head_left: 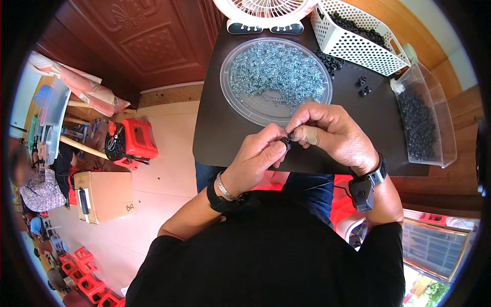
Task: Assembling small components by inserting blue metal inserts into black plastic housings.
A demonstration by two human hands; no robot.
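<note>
My left hand (255, 153) is closed in a pinch on a small black part (287, 143), just above the table's near edge. My right hand (332, 134) meets it there, thumb and forefinger pressed together at the top of the same part. Whether a second tiny piece sits between the right fingertips is too small to tell. Just beyond the hands lies a round clear plastic tray (236, 106), filled with many small shiny blue-silver pieces (276, 71) that look like coil springs. Several loose black parts (364, 91) rest on the dark table (215, 130) to the right.
At the back right stands a white perforated basket (353, 48) of black parts. A clear bin (444, 117) with more black parts is at the right edge. A white fan (266, 13) stands behind the tray. On the floor to the left are a red stool (139, 139) and a cardboard box (110, 197).
</note>
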